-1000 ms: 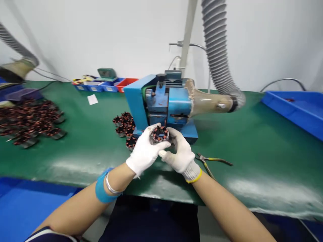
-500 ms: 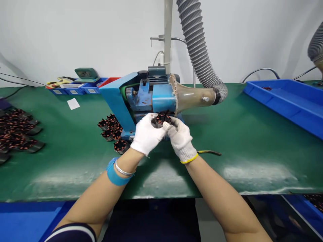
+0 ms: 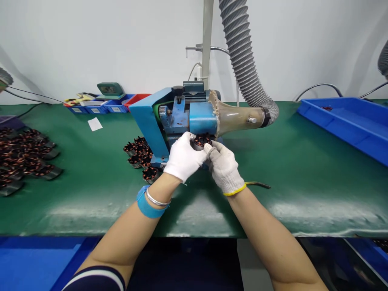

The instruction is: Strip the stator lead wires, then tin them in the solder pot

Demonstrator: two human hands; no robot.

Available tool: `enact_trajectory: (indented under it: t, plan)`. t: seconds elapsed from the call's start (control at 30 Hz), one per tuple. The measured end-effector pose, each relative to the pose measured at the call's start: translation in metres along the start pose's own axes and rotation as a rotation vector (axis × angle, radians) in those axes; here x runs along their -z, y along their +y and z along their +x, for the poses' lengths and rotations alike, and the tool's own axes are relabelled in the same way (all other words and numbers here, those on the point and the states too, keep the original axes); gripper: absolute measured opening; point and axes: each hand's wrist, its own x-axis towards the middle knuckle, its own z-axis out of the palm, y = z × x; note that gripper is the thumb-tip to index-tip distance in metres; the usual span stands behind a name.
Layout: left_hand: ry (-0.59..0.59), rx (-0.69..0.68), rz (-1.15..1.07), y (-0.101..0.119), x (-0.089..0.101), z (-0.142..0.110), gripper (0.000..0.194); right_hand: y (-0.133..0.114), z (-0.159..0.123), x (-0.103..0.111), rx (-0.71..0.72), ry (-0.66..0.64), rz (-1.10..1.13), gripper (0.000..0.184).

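Both my hands, in white knit gloves, hold one motor stator (image 3: 202, 141), a short metal ring with black insulation and copper windings, against the front of the blue machine (image 3: 198, 117). My left hand (image 3: 185, 157) wraps its left side, thumb in front. From the right, my right hand (image 3: 224, 165) grips it with the fingers closed; its glove has grey-stained fingertips. The stator's far edge meets the machine's lower front, and the exact contact point is hidden. Several more stators (image 3: 139, 152) stand by the machine's left foot, with a single stator (image 3: 150, 174) nearest my left wrist.
A large heap of stators (image 3: 27, 157) lies at the left. Small bins (image 3: 118, 108) and a paper slip (image 3: 95, 124) sit behind. A grey hose (image 3: 242, 48) joins the machine's nozzle (image 3: 239, 117). At right is a blue tray (image 3: 342, 125); a pliers handle (image 3: 257, 184) shows beside my right wrist.
My hands have carried the stator forward, from in front of the machine up against its lower front. The view has turned somewhat, and my right hand now covers most of the pliers.
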Motion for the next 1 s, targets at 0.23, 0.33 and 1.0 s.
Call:
enact_trajectory:
  t: [0.23,0.33,1.0]
  plan:
    - [0.050,-0.187,-0.248,-0.045,0.004,-0.034,0.059,0.005,-0.024,-0.003,0.132,-0.163,-0.151,0.062]
    - [0.075,-0.274,-0.354,-0.061,0.003,-0.043,0.059,0.010,-0.031,-0.006,0.134,-0.197,-0.222,0.070]
    - [-0.083,-0.039,-0.479,-0.070,0.001,-0.045,0.064,0.014,-0.033,-0.009,-0.023,-0.264,-0.231,0.073]
